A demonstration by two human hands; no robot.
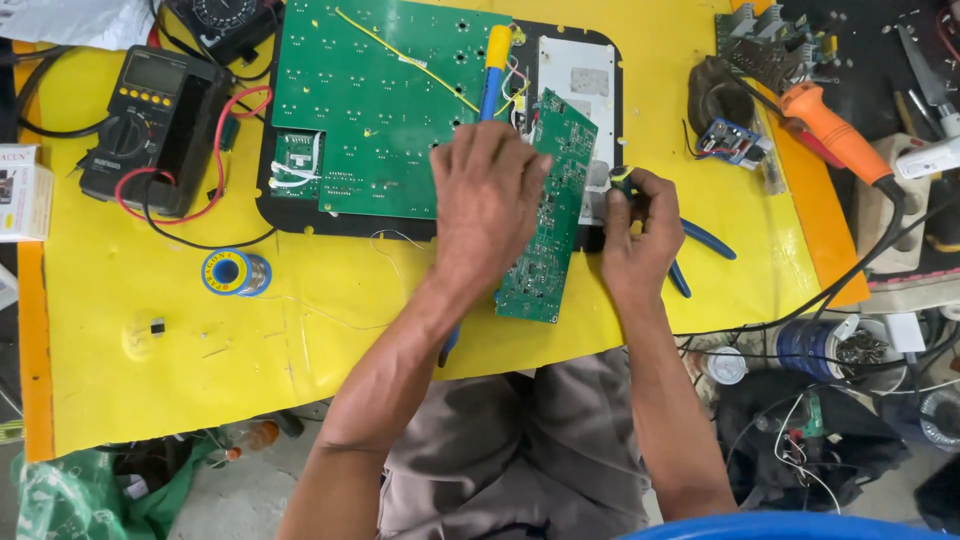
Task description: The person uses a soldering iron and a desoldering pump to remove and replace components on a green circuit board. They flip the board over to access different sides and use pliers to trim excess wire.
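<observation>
My left hand (487, 205) grips a small green circuit board (553, 215) and holds it tilted on its edge over the yellow mat (330, 330). A long tool with a yellow and blue handle (495, 60) runs under this hand, and its blue end shows below the wrist. My right hand (640, 235) is closed on blue-handled cutters (705, 245). Their tip sits at the right edge of the small board. Behind both hands lies a large green circuit board (380, 100) on a black panel (350, 222).
A black multimeter (150, 125) with red and black leads lies at the far left, with a solder spool (235, 272) below it. An orange-handled iron (835, 130), a small blue module (735, 140) and tangled cables crowd the right side. A white box (22, 190) stands at the left edge.
</observation>
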